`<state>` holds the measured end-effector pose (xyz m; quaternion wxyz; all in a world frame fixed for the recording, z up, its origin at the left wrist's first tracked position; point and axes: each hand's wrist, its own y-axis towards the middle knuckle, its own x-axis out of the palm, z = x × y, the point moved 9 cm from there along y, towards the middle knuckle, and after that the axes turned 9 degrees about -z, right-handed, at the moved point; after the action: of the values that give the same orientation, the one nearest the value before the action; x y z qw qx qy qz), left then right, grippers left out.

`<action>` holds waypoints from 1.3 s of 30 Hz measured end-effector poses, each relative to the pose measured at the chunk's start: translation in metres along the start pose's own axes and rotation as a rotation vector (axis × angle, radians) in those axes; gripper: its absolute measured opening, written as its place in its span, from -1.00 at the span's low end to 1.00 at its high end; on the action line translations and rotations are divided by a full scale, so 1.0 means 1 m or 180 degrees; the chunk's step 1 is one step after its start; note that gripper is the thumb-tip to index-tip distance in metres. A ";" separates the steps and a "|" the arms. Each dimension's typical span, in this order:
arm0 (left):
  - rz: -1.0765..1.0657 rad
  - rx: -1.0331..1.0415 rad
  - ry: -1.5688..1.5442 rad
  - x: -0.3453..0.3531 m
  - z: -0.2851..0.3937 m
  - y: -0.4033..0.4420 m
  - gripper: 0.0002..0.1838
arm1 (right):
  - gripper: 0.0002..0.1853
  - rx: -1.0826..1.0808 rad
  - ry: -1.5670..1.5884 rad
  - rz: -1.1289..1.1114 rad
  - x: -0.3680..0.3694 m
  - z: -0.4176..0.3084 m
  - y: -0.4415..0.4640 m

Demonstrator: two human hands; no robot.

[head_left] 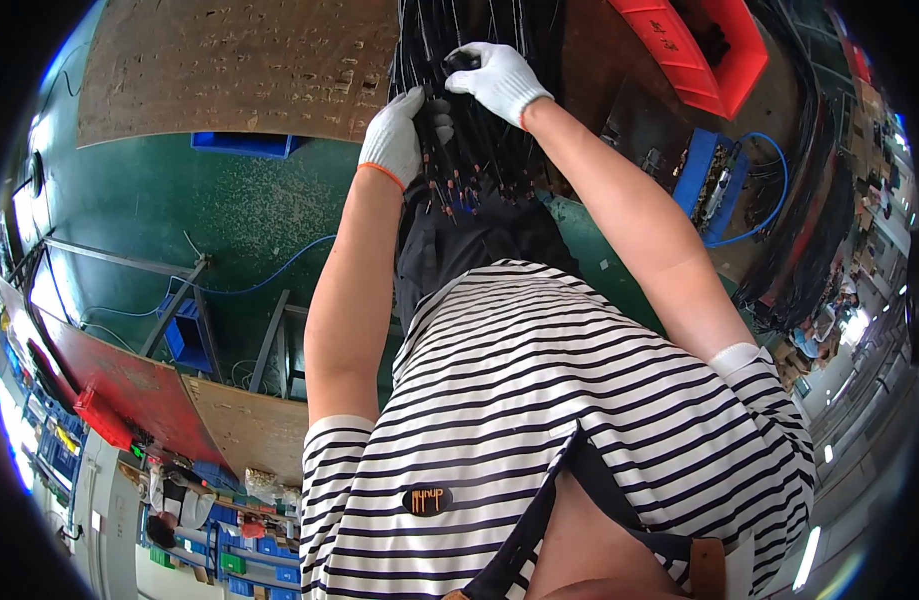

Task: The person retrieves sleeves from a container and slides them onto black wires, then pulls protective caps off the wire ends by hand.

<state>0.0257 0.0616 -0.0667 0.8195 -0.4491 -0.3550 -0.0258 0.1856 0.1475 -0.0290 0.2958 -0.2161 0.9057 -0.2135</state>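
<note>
A bundle of thin black cables (pixel 479 150) hangs over the table edge toward my lap, with bare copper-coloured ends at the bottom. My left hand (pixel 394 138), in a white knit glove with an orange cuff, is closed on the left side of the bundle, and some gloved fingertips show among the cables. Higher up, my right hand (pixel 501 85), also gloved, curls its thumb and fingers around black cable in the bundle. Exactly which strands it holds is hidden.
Right of the bundle is a red plastic bin (pixel 684 50) and a blue fixture (pixel 697 180) with a blue air hose. A worn wooden board (pixel 239 70) lies at left. Metal frames (pixel 184 300) stand on the green floor. Another person (pixel 179 500) is at lower left.
</note>
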 end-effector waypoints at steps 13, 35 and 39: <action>-0.0077 -0.0086 0.0560 0.013 0.015 -0.006 -0.79 | -0.60 -0.0049 0.1359 -0.0721 -0.014 -0.014 -0.118; -0.0216 0.0795 0.0575 0.062 0.031 -0.024 -0.86 | -0.58 0.0171 0.1106 -0.0896 -0.026 0.021 -0.188; -0.0302 0.0490 0.0787 0.074 0.027 -0.028 -0.81 | -0.54 0.0310 0.0945 -0.0798 -0.019 0.020 -0.175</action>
<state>0.0554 0.0862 0.0075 0.8868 -0.3611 -0.2731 -0.0924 0.2581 0.0096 0.0552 0.1401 -0.2788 0.8940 -0.3217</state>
